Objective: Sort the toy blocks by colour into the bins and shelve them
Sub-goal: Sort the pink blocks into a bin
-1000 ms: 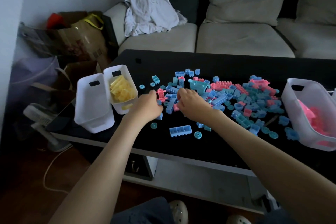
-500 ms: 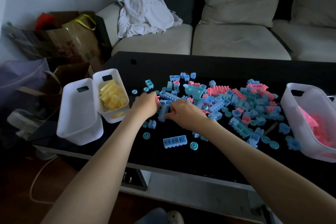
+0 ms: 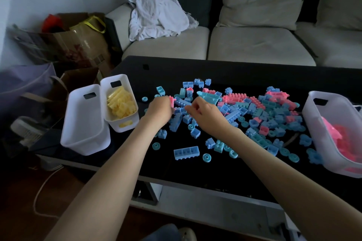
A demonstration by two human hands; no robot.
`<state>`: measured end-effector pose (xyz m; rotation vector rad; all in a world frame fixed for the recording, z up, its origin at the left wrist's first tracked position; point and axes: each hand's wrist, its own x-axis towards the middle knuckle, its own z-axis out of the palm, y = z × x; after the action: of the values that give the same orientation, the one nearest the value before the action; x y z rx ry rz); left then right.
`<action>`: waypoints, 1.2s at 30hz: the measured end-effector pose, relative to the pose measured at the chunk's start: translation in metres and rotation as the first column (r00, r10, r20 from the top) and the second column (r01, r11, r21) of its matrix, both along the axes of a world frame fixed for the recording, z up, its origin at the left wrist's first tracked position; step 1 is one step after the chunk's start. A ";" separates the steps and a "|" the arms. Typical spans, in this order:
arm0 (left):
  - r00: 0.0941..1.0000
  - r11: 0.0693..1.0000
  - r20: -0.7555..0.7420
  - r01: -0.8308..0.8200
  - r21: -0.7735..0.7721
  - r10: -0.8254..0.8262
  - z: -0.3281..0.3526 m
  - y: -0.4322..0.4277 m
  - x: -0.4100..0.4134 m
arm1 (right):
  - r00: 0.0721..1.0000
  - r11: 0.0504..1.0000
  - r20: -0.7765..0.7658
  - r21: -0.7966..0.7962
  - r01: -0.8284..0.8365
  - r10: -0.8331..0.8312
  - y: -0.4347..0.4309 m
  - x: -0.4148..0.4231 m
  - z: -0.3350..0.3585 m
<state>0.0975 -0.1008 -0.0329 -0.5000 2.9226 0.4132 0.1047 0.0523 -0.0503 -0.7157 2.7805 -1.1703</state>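
The left hand (image 3: pixel 159 112) grips a pink block (image 3: pixel 171 101) at the left edge of the mixed pile (image 3: pixel 272 111) on the tabletop (image 3: pixel 235 72). The right hand (image 3: pixel 207 116) curls over blocks, and I cannot tell if it holds any. It seems best to gather several pink pieces before crossing to the pink bin (image 3: pixel 316 123) at the right.

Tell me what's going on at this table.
A person is sorting toy blocks on a black table. The left hand holds a pink block at the edge of the mixed blue and pink pile. The right hand reaches into the pile, fingers curled; whether it holds anything is unclear. The yellow bin holds yellow blocks, the white bin beside it looks empty, and the right bin holds pink ones.
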 end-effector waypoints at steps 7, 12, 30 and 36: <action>0.991 0.999 -0.130 -0.033 0.001 0.033 0.010 -0.006 0.008 | 0.878 0.878 0.478 -0.406 0.254 -0.032 0.003 -0.001 0.013; 0.980 1.000 -0.198 0.011 0.018 -0.007 -0.001 -0.004 0.017 | 0.822 0.866 0.565 -0.374 0.333 -0.072 0.003 -0.002 0.008; 1.000 0.985 0.029 0.013 -0.170 -0.008 -0.028 -0.009 -0.021 | 0.522 0.714 0.843 -0.445 0.540 0.131 0.015 -0.007 0.008; 0.983 0.957 0.185 0.056 -0.284 -0.003 -0.015 -0.004 -0.025 | 0.457 0.653 0.868 -0.462 0.600 0.194 0.023 -0.011 0.007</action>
<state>0.0728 -0.1047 -0.0480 -0.4996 2.8160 -0.0657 0.0941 0.0756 -0.0429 0.3341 1.4426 -1.9876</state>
